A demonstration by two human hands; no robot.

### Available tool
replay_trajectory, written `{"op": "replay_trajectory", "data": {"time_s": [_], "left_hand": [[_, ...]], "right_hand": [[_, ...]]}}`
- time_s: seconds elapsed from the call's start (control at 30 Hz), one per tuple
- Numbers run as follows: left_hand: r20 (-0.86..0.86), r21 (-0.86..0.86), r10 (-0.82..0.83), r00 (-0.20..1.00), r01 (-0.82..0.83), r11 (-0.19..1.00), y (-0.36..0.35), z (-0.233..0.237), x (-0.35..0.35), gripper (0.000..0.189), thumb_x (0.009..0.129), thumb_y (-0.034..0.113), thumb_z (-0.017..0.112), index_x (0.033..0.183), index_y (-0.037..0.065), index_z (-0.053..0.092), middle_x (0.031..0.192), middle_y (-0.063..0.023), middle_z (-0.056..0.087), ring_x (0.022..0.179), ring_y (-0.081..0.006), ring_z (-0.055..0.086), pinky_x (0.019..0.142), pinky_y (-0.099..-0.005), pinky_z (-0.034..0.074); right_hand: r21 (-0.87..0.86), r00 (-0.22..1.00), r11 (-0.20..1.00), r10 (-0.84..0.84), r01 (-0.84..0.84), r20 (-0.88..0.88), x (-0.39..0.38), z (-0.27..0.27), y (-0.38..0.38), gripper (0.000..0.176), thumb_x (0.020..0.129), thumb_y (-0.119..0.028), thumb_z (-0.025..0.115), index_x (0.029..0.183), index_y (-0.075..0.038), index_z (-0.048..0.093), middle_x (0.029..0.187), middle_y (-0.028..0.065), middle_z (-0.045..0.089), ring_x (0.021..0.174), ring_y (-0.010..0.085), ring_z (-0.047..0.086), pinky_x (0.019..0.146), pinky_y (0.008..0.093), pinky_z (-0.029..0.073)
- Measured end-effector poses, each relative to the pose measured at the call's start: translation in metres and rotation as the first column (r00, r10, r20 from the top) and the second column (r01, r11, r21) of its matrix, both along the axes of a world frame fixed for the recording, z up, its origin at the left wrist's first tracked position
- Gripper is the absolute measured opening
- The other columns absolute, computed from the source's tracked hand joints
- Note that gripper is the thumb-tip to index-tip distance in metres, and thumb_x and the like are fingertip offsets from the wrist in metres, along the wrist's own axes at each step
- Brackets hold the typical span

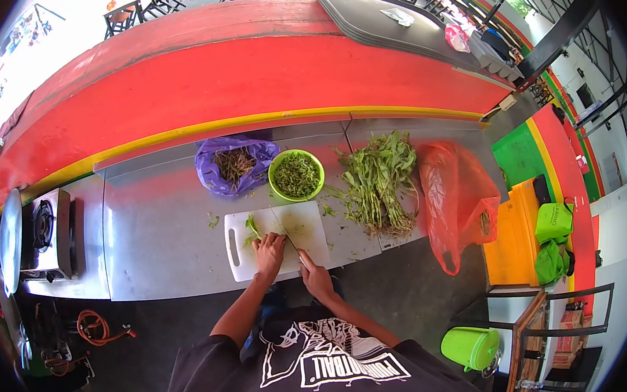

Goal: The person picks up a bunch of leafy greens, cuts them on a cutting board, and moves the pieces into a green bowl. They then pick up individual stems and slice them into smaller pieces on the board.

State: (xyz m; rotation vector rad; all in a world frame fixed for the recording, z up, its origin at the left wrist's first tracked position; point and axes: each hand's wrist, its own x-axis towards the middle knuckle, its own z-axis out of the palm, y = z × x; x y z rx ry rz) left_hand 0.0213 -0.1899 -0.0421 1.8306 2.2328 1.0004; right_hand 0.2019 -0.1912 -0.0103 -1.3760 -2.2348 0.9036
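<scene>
A white cutting board (242,271) lies near the front edge of the metal counter. On it, my left hand (269,252) is closed over a small bunch of leafy greens (252,226), whose leaves stick out beyond the fingertips. My right hand (315,278) grips the handle of a knife (294,246); its blade points away from me across the board, just right of my left fingers. Green stain marks the board's surface. Behind it stands a lime-green bowl (274,187) filled with chopped greens (296,174).
A purple plastic bag (212,176) holds root trimmings left of the bowl. To the right lie a large bundle of uncut greens (382,179) and a red plastic bag (450,200). A gas stove (51,235) sits at far left. The red wall (245,80) rises behind the counter.
</scene>
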Motion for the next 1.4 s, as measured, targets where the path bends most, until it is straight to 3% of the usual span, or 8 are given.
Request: {"op": "replay_trajectory", "data": {"time_s": [0.13, 0.23, 0.43, 0.63, 0.83, 1.13, 1.27, 1.4], "left_hand": [[-0.011, 0.039, 0.001, 1.0, -0.001, 0.999, -0.001, 0.001, 0.002, 0.015, 0.092, 0.019, 0.064, 0.105, 0.015, 0.071, 0.095, -0.0005, 0.066, 0.095, -0.0211, 0.061, 0.087, -0.0432, 0.036], [-0.016, 0.034, 0.009, 1.0, -0.008, 0.999, 0.001, 0.0, -0.001, 0.015, 0.092, 0.019, 0.064, 0.104, 0.015, 0.072, 0.095, -0.0003, 0.066, 0.095, -0.0209, 0.061, 0.087, -0.0431, 0.036], [0.013, 0.035, 0.019, 1.0, -0.02, 0.999, 0.0, -0.004, -0.002, 0.014, 0.092, 0.021, 0.065, 0.103, 0.016, 0.072, 0.094, 0.0002, 0.066, 0.096, -0.0201, 0.06, 0.087, -0.0429, 0.036], [-0.045, 0.057, 0.016, 0.999, -0.013, 0.998, -0.005, -0.006, 0.001, 0.015, 0.09, 0.021, 0.065, 0.103, 0.016, 0.072, 0.094, 0.0, 0.066, 0.096, -0.0198, 0.06, 0.086, -0.0427, 0.036], [0.006, 0.042, 0.071, 0.997, -0.071, 0.997, -0.001, -0.012, 0.0, 0.016, 0.091, 0.021, 0.063, 0.104, 0.015, 0.072, 0.096, 0.0001, 0.066, 0.096, -0.0195, 0.059, 0.088, -0.0424, 0.037], [-0.087, 0.005, 0.009, 0.996, -0.009, 1.0, -0.015, -0.007, 0.002, 0.02, 0.09, 0.02, 0.061, 0.107, 0.018, 0.072, 0.099, 0.0014, 0.062, 0.099, -0.0188, 0.059, 0.089, -0.0421, 0.037], [-0.051, 0.016, 0.053, 0.997, -0.052, 0.999, -0.008, -0.013, 0.003, 0.022, 0.089, 0.019, 0.06, 0.108, 0.018, 0.073, 0.098, 0.0016, 0.062, 0.099, -0.0179, 0.058, 0.089, -0.0417, 0.038], [-0.033, 0.02, 0.054, 0.998, -0.053, 0.998, -0.008, -0.009, 0.003, 0.021, 0.088, 0.019, 0.06, 0.105, 0.018, 0.073, 0.098, 0.0012, 0.063, 0.099, -0.0177, 0.058, 0.089, -0.0417, 0.038]], "right_hand": [[-0.257, 0.974, 0.965, 0.007, 0.054, 0.228, -0.014, 0.019, 0.013, 0.045, 0.1, -0.022, 0.055, 0.145, -0.017, 0.048, 0.106, 0.0283, 0.068, 0.096, 0.0485, 0.064, 0.079, 0.0547, 0.053], [-0.127, 1.0, 0.992, -0.016, 0.018, 0.023, -0.01, 0.01, 0.004, 0.046, 0.1, -0.023, 0.055, 0.145, -0.019, 0.047, 0.106, 0.0281, 0.068, 0.095, 0.0485, 0.064, 0.078, 0.0552, 0.053], [0.061, 1.0, 0.998, 0.003, -0.002, -0.026, -0.002, -0.004, -0.001, 0.047, 0.101, -0.024, 0.054, 0.147, -0.02, 0.046, 0.094, 0.0279, 0.069, 0.088, 0.0487, 0.065, 0.075, 0.0555, 0.053], [-0.14, 0.985, 0.99, 0.012, 0.012, 0.171, -0.02, 0.015, 0.017, 0.047, 0.101, -0.023, 0.054, 0.147, -0.019, 0.046, 0.098, 0.0293, 0.068, 0.089, 0.0475, 0.066, 0.075, 0.0541, 0.053], [-0.042, 0.997, 0.999, 0.015, -0.019, -0.077, -0.003, 0.015, -0.001, 0.047, 0.101, -0.024, 0.054, 0.147, -0.018, 0.047, 0.102, 0.0298, 0.068, 0.096, 0.0493, 0.064, 0.079, 0.0532, 0.054], [-0.185, 0.994, 0.982, 0.002, 0.018, 0.107, -0.022, 0.022, 0.016, 0.047, 0.101, -0.023, 0.054, 0.147, -0.018, 0.047, 0.108, 0.0292, 0.068, 0.102, 0.0488, 0.063, 0.082, 0.0531, 0.053], [-0.177, 0.996, 0.984, -0.002, 0.018, 0.095, -0.015, 0.021, 0.008, 0.047, 0.101, -0.023, 0.055, 0.147, -0.018, 0.047, 0.108, 0.0291, 0.068, 0.102, 0.0487, 0.063, 0.082, 0.0529, 0.053], [0.046, 0.998, 0.998, 0.05, -0.048, -0.029, -0.005, 0.008, 0.001, 0.047, 0.101, -0.023, 0.055, 0.147, -0.018, 0.047, 0.105, 0.0301, 0.068, 0.1, 0.0489, 0.064, 0.081, 0.0535, 0.053]]}}
